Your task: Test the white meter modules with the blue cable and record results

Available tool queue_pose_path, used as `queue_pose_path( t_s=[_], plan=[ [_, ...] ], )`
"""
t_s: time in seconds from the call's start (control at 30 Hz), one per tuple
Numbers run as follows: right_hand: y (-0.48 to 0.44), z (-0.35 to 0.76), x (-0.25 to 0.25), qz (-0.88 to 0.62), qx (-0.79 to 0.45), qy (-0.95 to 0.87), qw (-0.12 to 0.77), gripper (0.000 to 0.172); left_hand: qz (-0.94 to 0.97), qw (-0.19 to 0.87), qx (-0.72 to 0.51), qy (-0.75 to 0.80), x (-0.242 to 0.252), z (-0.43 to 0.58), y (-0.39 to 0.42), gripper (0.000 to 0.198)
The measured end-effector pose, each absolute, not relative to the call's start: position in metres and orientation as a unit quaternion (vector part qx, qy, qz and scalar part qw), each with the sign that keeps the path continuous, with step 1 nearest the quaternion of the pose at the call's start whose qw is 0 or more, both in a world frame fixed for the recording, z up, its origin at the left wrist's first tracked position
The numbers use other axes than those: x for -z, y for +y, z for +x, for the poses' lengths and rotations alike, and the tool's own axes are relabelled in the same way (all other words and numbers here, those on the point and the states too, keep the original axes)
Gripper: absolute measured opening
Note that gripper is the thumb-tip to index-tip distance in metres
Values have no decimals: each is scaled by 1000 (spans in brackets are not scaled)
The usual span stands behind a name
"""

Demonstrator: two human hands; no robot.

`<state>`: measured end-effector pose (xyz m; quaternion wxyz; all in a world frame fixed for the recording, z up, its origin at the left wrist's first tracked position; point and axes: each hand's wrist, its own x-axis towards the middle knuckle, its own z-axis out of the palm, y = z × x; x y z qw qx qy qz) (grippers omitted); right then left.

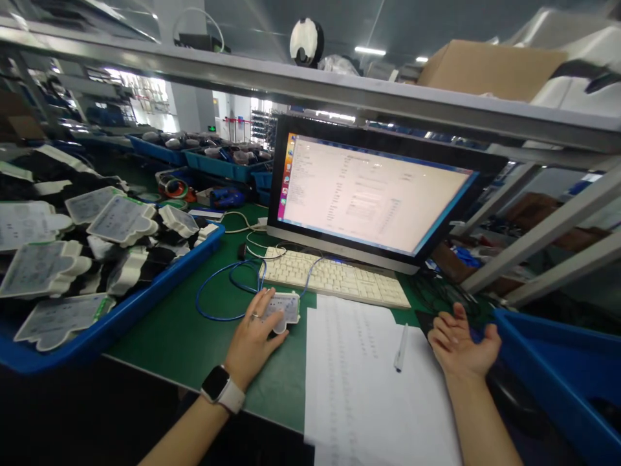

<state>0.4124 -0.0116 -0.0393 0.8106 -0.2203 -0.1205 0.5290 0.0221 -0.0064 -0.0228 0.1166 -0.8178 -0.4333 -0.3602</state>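
My left hand [255,336], with a watch at the wrist, grips a small white plastic device with a grey label [290,310] on the green tabletop. Its fingers lie over the device's left side, the thumb along the lower edge. A blue cable [206,285] loops behind the device; whether it is plugged in there I cannot tell. My right hand [463,346] is turned palm up over the right edge of the paper sheets [354,388], fingers loosely curled and apart, nothing in it. A white pen [401,348] lies on the sheets.
A blue bin [160,285] heaped with similar white devices [123,219] stands at left. Behind my hands are a keyboard [334,278] and a lit monitor [369,194]. Another blue bin [538,372] is at right. A shelf [310,81] crosses above, bearing a cardboard box [490,68].
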Motion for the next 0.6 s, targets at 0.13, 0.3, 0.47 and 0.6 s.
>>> queue_pose_path(
  t_s=[0.13, 0.3, 0.47, 0.6],
  plan=[
    [-11, 409, 39, -199, -547, -131, 802, 42, -819, 115, 380, -415, 20, 23, -6, 20],
    [-13, 404, 38, -174, -554, -125, 804, 66, -819, 107, 364, -430, 18, 23, -7, 21],
    [-9, 398, 36, -164, -562, -118, 802, 76, -821, 109, 340, -446, 19, 20, -7, 25],
    [-10, 396, 32, -150, -564, -82, 808, 72, -821, 116, 345, -439, 18, 21, -7, 24]
  ],
)
